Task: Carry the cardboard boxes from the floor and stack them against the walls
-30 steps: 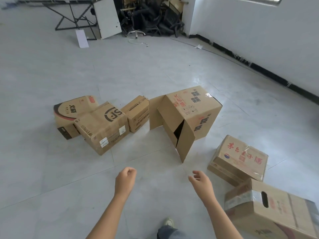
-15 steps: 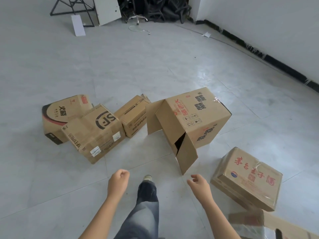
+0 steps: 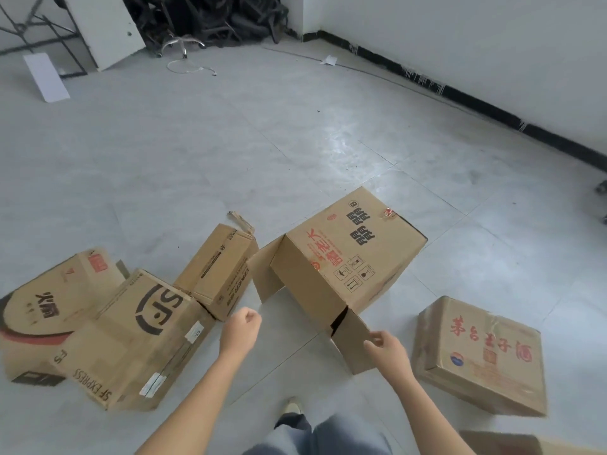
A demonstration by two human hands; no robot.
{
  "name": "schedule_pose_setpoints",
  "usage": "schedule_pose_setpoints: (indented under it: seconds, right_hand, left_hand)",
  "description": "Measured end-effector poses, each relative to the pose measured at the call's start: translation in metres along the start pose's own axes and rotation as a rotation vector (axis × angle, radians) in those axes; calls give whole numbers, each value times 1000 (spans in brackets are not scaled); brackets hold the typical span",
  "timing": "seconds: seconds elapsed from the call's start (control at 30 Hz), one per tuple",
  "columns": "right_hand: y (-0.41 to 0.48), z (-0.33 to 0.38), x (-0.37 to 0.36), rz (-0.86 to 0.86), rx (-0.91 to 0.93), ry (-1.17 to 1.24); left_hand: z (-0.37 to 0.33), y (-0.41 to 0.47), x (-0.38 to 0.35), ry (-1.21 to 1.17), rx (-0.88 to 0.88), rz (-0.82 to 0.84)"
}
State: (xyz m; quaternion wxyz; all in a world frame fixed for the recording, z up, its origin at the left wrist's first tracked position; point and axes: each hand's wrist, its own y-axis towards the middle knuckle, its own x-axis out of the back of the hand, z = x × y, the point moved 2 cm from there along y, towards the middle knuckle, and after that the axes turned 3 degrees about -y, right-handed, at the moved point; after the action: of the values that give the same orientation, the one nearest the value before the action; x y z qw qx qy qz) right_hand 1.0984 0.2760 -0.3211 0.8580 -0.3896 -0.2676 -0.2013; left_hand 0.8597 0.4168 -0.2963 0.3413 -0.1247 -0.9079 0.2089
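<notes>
Several cardboard boxes lie on the grey tiled floor. A big box with black and red print (image 3: 348, 257) sits in the middle, its flaps hanging open toward me. My right hand (image 3: 387, 351) is at the edge of its near flap, fingers curled and apart, holding nothing. My left hand (image 3: 241, 330) hovers as a closed fist between that box and the SF Express box (image 3: 131, 339). A small plain box (image 3: 218, 274) lies behind the SF box, a red-and-black printed box (image 3: 42, 310) at far left, and a red-lettered box (image 3: 483, 356) at right.
A white wall with a black skirting (image 3: 492, 116) runs along the right. In the far corner are piled black chairs (image 3: 210, 18), a white panel (image 3: 105, 27) and a metal frame. Another box corner (image 3: 512, 443) shows at bottom right. My legs and shoe (image 3: 292, 407) are below.
I have stepped closer to the boxes and both hands have moved forward. My right hand now reaches the big box's near flap; the left stays a fist.
</notes>
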Motion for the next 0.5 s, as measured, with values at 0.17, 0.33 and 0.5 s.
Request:
schedule_pose_setpoints:
  seconds: [0.17, 0.33, 0.5]
  right_hand:
    - [32, -8, 11, -16, -55, -24]
    - [65, -13, 21, 14, -162, -30]
    - [108, -7, 22, 73, -218, -101]
  left_hand:
    - [-21, 49, -23, 94, -17, 81]
    - [-47, 87, -43, 176, -19, 155]
    - [-73, 139, -53, 196, -25, 122]
